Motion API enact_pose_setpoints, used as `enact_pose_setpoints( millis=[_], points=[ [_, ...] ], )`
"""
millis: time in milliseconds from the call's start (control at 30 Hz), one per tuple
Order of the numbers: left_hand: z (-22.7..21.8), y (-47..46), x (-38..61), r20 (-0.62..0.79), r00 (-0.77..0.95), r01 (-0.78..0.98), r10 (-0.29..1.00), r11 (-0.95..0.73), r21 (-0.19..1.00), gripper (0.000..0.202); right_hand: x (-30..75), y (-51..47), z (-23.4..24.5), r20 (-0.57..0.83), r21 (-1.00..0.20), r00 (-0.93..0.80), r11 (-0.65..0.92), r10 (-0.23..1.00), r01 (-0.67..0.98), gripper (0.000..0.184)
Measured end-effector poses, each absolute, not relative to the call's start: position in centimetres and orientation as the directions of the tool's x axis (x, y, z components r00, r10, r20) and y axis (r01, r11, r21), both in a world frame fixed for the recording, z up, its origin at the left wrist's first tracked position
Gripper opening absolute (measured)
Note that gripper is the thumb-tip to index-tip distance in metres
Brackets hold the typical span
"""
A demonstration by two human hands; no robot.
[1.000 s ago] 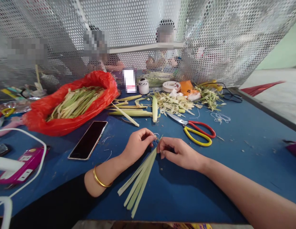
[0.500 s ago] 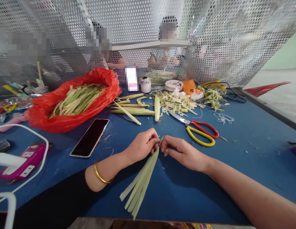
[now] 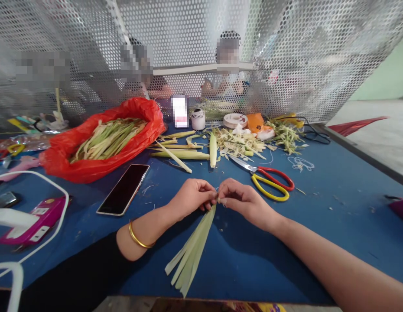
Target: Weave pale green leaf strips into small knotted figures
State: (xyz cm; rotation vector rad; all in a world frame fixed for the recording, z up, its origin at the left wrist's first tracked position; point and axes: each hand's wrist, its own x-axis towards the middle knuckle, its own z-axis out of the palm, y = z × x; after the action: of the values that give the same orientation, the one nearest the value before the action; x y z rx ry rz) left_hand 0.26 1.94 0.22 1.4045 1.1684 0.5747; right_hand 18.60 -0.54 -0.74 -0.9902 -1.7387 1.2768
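My left hand (image 3: 195,195) is closed in a pinch around the narrow top end of a bundle of pale green leaf strips (image 3: 195,249). From there the strips fan out down and to the left over the blue tabletop. Right beside it, my right hand (image 3: 242,201) has thumb and fingers pinched together at the tied-looking tip. What lies between those fingertips is too small to make out. Scissors (image 3: 271,180) with one red and one yellow handle lie beyond my right hand, blades slightly apart. Peeled green leaf pieces (image 3: 213,149) lie behind my hands.
A red plastic bag (image 3: 139,147) full of leaf strips (image 3: 107,141) stands at back left. Nearby are a phone (image 3: 123,189), a magenta power strip (image 3: 42,216) with a white cable, a thread spool (image 3: 198,120), a tape roll (image 3: 235,120) and leaf scraps (image 3: 240,142). People sit behind a perforated screen (image 3: 188,34).
My right fingers have curled into a tighter pinch at the bundle's tip, and that hand has risen slightly. My left hand keeps its grip. The whole view has shifted a little.
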Motion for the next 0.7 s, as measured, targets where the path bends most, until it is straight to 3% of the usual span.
enact_pose_setpoints(
  millis=[200, 367, 533, 633, 700],
  points=[
    [0.92, 1.63, 0.38, -0.336, 0.387, 0.364, 0.859, 0.192, 0.911, 0.006, 18.05, -0.42, -0.58, 0.05, -0.979, -0.305, 0.108, 0.951, 0.174, 0.013],
    [0.64, 1.71, 0.13, -0.303, 0.496, 0.356, 0.814, 0.128, 0.926, 0.009, 17.72, -0.27, -1.11, -0.013, -0.99, -0.317, 0.033, 0.948, 0.141, 0.008],
    [0.38, 1.51, 0.36, -0.269, 0.432, 0.374, 0.861, 0.101, 0.922, 0.008, 17.96, -0.23, -1.47, -0.038, -0.993, -0.336, 0.003, 0.941, 0.12, 0.009],
    [0.66, 1.38, 0.5, -0.258, 0.414, 0.354, 0.873, 0.107, 0.929, 0.011, 18.39, -0.35, -1.26, -0.034, -0.985, -0.391, 0.036, 0.92, 0.171, 0.022],
    [0.85, 1.4, 0.51, -0.27, 0.418, 0.356, 0.868, 0.117, 0.927, 0.014, 18.64, -0.44, -1.0, 0.01, -0.938, -0.407, 0.149, 0.913, 0.312, 0.018]
  ],
)
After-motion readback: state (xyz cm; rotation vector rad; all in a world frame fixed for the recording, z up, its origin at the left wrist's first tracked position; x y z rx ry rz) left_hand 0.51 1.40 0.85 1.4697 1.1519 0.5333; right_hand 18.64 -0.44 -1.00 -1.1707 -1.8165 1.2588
